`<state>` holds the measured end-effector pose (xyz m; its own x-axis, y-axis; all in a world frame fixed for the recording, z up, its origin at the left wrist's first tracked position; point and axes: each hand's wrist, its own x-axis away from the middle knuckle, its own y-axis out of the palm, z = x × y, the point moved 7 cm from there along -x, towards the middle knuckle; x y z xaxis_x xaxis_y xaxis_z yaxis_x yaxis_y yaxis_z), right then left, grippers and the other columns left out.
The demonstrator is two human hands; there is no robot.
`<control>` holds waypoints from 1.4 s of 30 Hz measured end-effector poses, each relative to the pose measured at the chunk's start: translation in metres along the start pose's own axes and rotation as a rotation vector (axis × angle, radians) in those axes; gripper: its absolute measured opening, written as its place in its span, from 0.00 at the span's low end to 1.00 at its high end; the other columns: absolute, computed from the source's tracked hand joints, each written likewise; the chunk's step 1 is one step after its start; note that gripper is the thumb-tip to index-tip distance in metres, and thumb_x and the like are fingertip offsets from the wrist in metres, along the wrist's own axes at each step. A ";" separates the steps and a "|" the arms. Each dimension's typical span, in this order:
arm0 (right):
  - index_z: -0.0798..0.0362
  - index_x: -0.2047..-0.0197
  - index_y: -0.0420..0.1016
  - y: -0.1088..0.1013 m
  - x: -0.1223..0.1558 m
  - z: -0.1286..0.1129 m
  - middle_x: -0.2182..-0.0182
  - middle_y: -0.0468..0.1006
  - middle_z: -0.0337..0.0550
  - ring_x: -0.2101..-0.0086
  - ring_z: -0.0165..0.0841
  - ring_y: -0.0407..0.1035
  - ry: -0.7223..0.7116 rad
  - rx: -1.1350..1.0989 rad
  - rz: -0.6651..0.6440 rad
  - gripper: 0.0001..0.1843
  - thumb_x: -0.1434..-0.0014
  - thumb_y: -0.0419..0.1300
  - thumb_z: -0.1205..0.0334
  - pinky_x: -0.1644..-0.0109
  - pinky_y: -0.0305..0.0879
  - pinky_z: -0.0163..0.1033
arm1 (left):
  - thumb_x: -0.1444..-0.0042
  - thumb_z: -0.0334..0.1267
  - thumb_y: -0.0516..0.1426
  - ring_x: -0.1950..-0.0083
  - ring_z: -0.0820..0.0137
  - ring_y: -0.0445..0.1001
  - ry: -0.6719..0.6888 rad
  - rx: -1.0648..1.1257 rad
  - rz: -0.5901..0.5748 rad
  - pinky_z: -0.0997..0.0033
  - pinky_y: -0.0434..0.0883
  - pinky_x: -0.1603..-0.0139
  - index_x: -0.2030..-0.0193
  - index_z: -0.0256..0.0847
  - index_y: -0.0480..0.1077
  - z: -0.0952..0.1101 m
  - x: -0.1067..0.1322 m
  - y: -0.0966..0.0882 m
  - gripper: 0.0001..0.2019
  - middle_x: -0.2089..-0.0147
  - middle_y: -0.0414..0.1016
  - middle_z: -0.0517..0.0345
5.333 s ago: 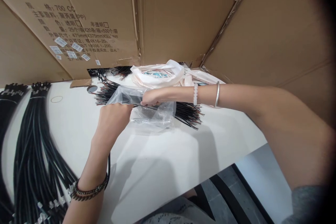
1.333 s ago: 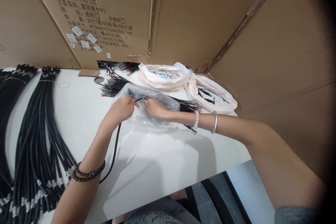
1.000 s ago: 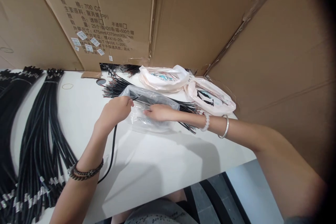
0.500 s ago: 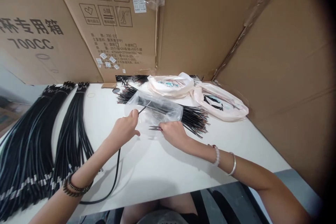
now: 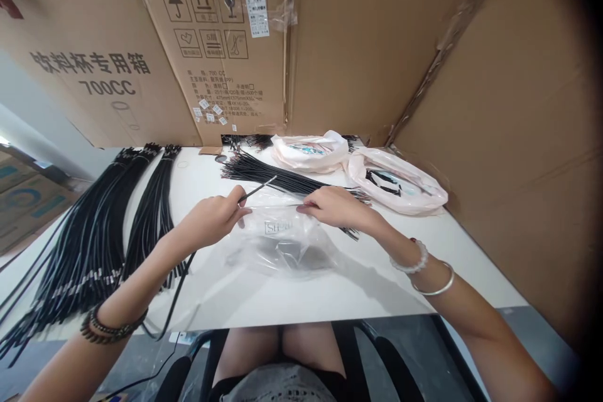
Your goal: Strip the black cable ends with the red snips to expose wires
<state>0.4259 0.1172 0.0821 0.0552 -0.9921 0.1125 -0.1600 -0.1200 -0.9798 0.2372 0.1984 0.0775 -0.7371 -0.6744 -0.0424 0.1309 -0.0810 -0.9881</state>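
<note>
My left hand (image 5: 214,217) is closed. A thin black cable (image 5: 254,190) pokes out of its fingers with a pale stripped tip. Thumb and fingers also pinch one end of a clear plastic bag's (image 5: 282,235) edge. Across from it, my right hand (image 5: 333,204) is closed on the other end of that edge, so the bag hangs stretched between both hands, with printed lettering on it. The scissors seen earlier cannot be made out. Behind the bag lies a bundle of short black cables (image 5: 277,174) on the white table.
Long black cable bundles (image 5: 94,226) and a smaller bundle (image 5: 157,210) lie at the left. Two pinkish plastic bags (image 5: 313,154) sit at the back, holding small items. Tall cardboard boxes (image 5: 339,44) wall off the back and right. The table's (image 5: 386,301) front edge is near my lap.
The clear bag has come off the short cable bundle, towards me. My right hand moved right and up, now pinching the bag; the scissors it held are out of sight. My left hand keeps the cable.
</note>
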 end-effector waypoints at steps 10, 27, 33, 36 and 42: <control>0.59 0.53 0.79 0.021 0.041 -0.015 0.66 0.80 0.56 0.65 0.40 0.71 0.011 0.148 0.318 0.21 0.32 0.47 0.59 0.63 0.54 0.42 | 0.34 0.40 0.46 0.68 0.60 0.81 -0.144 0.056 0.284 0.70 0.62 0.72 0.55 0.41 0.57 0.001 0.018 0.026 0.06 0.65 0.82 0.53; 0.56 0.42 0.68 0.161 -0.020 -0.087 0.58 0.77 0.45 0.62 0.33 0.75 -0.047 0.079 -0.102 0.20 0.32 0.55 0.53 0.57 0.74 0.44 | 0.34 0.46 0.43 0.72 0.57 0.79 -0.066 0.015 0.220 0.68 0.61 0.74 0.55 0.40 0.61 0.000 0.037 0.030 0.13 0.71 0.79 0.50; 0.49 0.37 0.68 0.112 0.040 -0.093 0.64 0.83 0.47 0.63 0.41 0.78 -0.238 -0.037 -0.127 0.25 0.36 0.57 0.55 0.61 0.68 0.40 | 0.37 0.49 0.51 0.64 0.53 0.82 0.046 0.082 -0.035 0.66 0.67 0.68 0.56 0.43 0.60 -0.016 0.046 0.044 0.12 0.62 0.82 0.51; 0.42 0.43 0.74 0.068 0.067 -0.072 0.62 0.84 0.38 0.62 0.33 0.78 -0.234 -0.074 -0.090 0.18 0.35 0.55 0.58 0.60 0.65 0.35 | 0.40 0.52 0.56 0.60 0.53 0.82 0.092 0.138 -0.161 0.67 0.69 0.65 0.57 0.45 0.62 -0.020 0.060 0.053 0.15 0.58 0.83 0.54; 0.48 0.45 0.76 0.026 0.038 -0.028 0.61 0.84 0.49 0.62 0.43 0.78 0.033 0.115 0.049 0.16 0.35 0.57 0.57 0.67 0.57 0.38 | 0.45 0.60 0.58 0.54 0.51 0.81 0.094 0.213 -0.266 0.65 0.70 0.60 0.56 0.46 0.61 -0.021 0.073 0.059 0.22 0.52 0.82 0.52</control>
<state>0.3967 0.0751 0.0657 0.0174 -0.9976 0.0674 -0.0476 -0.0682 -0.9965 0.1777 0.1599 0.0130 -0.8204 -0.5395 0.1893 0.0540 -0.4026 -0.9138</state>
